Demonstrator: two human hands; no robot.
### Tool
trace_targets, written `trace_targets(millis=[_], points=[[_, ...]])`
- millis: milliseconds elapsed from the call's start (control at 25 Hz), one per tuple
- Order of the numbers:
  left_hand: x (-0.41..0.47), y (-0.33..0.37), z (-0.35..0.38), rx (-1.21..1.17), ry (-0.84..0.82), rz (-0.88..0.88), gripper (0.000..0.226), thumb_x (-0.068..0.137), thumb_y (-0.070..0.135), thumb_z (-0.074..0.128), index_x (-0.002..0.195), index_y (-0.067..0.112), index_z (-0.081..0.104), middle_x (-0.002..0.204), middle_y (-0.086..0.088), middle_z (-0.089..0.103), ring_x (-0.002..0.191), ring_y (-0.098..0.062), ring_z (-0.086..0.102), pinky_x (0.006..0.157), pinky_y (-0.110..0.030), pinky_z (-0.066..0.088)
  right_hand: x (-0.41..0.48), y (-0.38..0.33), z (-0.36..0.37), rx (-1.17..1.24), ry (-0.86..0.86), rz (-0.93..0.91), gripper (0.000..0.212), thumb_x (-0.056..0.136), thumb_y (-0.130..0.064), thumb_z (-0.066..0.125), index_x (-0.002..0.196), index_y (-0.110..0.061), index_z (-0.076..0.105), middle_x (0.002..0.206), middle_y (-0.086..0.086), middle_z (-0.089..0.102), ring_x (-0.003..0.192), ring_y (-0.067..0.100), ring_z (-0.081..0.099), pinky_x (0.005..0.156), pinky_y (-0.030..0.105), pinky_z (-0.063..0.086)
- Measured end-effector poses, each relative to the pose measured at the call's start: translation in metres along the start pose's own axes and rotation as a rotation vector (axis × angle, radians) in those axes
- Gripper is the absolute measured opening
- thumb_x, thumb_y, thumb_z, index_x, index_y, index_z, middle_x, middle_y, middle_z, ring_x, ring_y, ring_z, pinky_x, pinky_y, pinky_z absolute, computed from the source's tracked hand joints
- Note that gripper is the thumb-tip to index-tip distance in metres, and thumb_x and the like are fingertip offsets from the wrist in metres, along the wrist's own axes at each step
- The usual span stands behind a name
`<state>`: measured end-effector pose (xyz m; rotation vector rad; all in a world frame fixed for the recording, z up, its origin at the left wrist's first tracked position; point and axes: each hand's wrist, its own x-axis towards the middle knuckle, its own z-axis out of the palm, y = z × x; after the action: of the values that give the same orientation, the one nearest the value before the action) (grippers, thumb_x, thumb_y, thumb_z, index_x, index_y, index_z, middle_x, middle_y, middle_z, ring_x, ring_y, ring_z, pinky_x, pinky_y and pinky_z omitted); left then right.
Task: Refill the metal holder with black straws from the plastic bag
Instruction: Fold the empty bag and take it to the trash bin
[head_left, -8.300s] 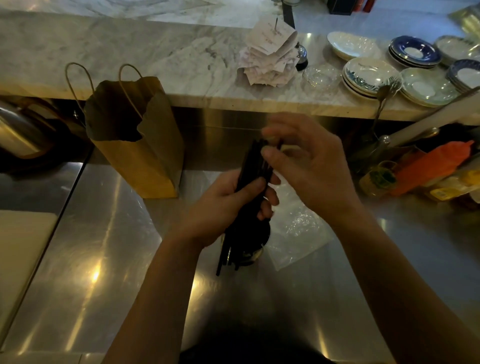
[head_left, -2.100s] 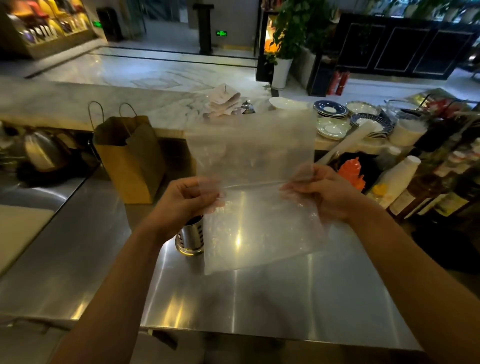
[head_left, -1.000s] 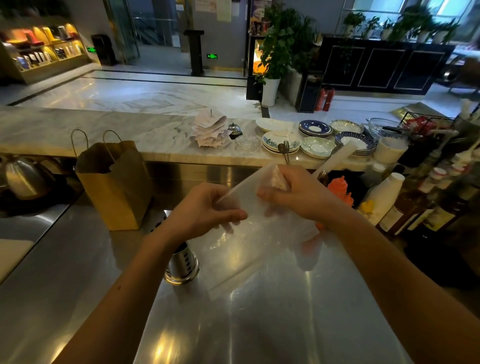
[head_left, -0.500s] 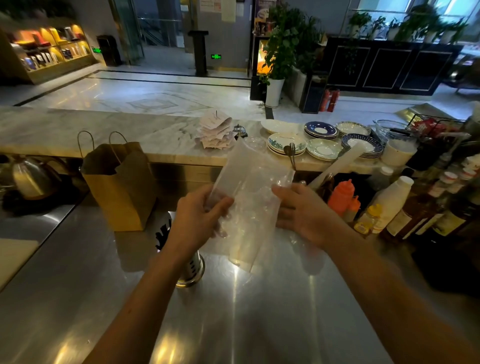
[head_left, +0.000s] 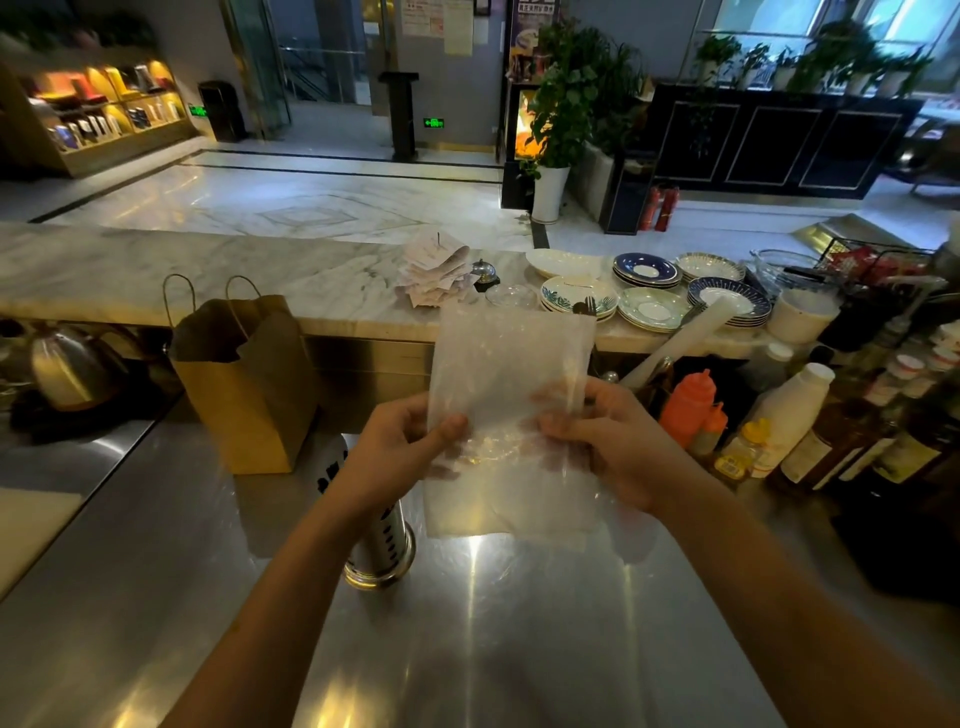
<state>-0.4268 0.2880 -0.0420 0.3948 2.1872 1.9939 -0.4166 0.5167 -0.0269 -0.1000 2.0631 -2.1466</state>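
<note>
I hold a clear plastic bag (head_left: 511, 374) upright in front of me, folded to a narrow rectangle; it looks empty. My left hand (head_left: 400, 449) pinches its left edge and my right hand (head_left: 605, 441) grips its right edge. Below my left wrist the perforated metal holder (head_left: 382, 545) stands on the steel counter (head_left: 467, 623), partly hidden by my arm. The black straws in it are mostly covered by my hand.
A brown paper bag (head_left: 244, 379) stands at the left, with a kettle (head_left: 67, 364) beyond it. Sauce bottles (head_left: 789, 415) crowd the right side. Stacked plates (head_left: 649, 296) and a receipt spike (head_left: 436, 270) sit on the marble bar behind.
The bag has been folded narrower and turned flat and upright between my hands. Both hands shifted slightly lower and closer together on its edges.
</note>
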Motion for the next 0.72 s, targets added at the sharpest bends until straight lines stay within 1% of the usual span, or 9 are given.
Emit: trace_targets(millis=[80,160,240,320,400,480,520,600,720], points=[[0.000,0.006,-0.007,-0.069,-0.057,-0.013,0.032,0.085,0.029,0.059,0.113,0.014,0.064,0.098,-0.003,0.077,0.087,-0.026,0.074,0.075,-0.038,0.062,0.000,-0.005,0.000,-0.057,-0.052,-0.010,0.023,0.089,0.001,0.060,0.106,-0.012,0.065,0.095,0.012,0.075,0.080,0.024,0.073,0.061,0.029,0.057],[0.002,0.010,-0.014,-0.089,-0.104,0.000,0.033,0.085,0.024,0.059,0.116,0.014,0.063,0.101,-0.006,0.076,0.090,-0.029,0.074,0.079,-0.044,0.060,0.001,-0.010,-0.003,-0.083,-0.089,-0.029,0.026,0.089,0.000,0.060,0.112,-0.011,0.062,0.098,0.014,0.074,0.085,0.027,0.073,0.063,0.030,0.058],[0.002,0.013,-0.019,-0.068,-0.126,0.039,0.030,0.085,0.019,0.059,0.114,0.014,0.065,0.099,-0.005,0.077,0.087,-0.024,0.074,0.078,-0.042,0.060,0.000,-0.015,-0.007,-0.055,-0.154,-0.033,0.034,0.089,0.001,0.059,0.120,-0.012,0.059,0.103,0.016,0.074,0.091,0.032,0.072,0.067,0.034,0.059],[0.000,0.015,-0.024,-0.067,-0.151,0.082,0.025,0.085,0.020,0.062,0.108,0.019,0.072,0.100,-0.003,0.077,0.089,-0.023,0.074,0.079,-0.039,0.061,-0.003,-0.020,-0.009,0.010,-0.208,-0.034,0.038,0.087,0.003,0.057,0.122,-0.012,0.057,0.105,0.016,0.073,0.094,0.033,0.072,0.071,0.037,0.060],[-0.003,0.019,-0.027,-0.058,-0.204,0.144,0.018,0.084,0.025,0.067,0.099,0.026,0.078,0.103,-0.003,0.077,0.094,-0.025,0.073,0.082,-0.040,0.061,-0.006,-0.023,-0.010,0.049,-0.233,-0.064,0.027,0.087,0.006,0.056,0.104,-0.013,0.066,0.098,0.012,0.074,0.088,0.028,0.073,0.069,0.035,0.060],[-0.003,0.023,-0.030,-0.085,-0.230,0.198,0.015,0.082,0.024,0.070,0.092,0.029,0.080,0.106,-0.007,0.075,0.098,-0.028,0.072,0.080,-0.039,0.061,-0.007,-0.026,-0.011,0.010,-0.209,-0.082,0.034,0.083,0.011,0.053,0.074,-0.017,0.070,0.082,0.001,0.073,0.075,0.016,0.071,0.059,0.027,0.057],[-0.003,0.025,-0.031,-0.116,-0.237,0.206,0.015,0.081,0.021,0.069,0.089,0.027,0.080,0.109,-0.010,0.074,0.100,-0.030,0.071,0.078,-0.037,0.061,-0.006,-0.027,-0.011,-0.033,-0.192,-0.087,0.040,0.081,0.014,0.050,0.064,-0.017,0.069,0.077,-0.002,0.072,0.071,0.013,0.069,0.057,0.024,0.055],[-0.002,0.028,-0.034,-0.158,-0.246,0.184,0.020,0.084,0.012,0.063,0.082,0.023,0.081,0.113,-0.014,0.072,0.104,-0.032,0.070,0.077,-0.034,0.061,-0.006,-0.029,-0.011,-0.115,-0.173,-0.115,0.052,0.080,0.024,0.042,0.058,-0.015,0.068,0.080,-0.003,0.074,0.074,0.012,0.070,0.057,0.022,0.054],[-0.003,0.029,-0.032,-0.205,-0.192,0.080,0.030,0.087,0.010,0.051,0.082,0.024,0.077,0.102,-0.001,0.072,0.095,-0.024,0.069,0.070,-0.029,0.059,-0.008,-0.036,-0.006,-0.254,-0.156,-0.215,0.060,0.076,0.029,0.040,0.055,-0.019,0.069,0.093,-0.003,0.076,0.083,0.012,0.071,0.060,0.021,0.054]])
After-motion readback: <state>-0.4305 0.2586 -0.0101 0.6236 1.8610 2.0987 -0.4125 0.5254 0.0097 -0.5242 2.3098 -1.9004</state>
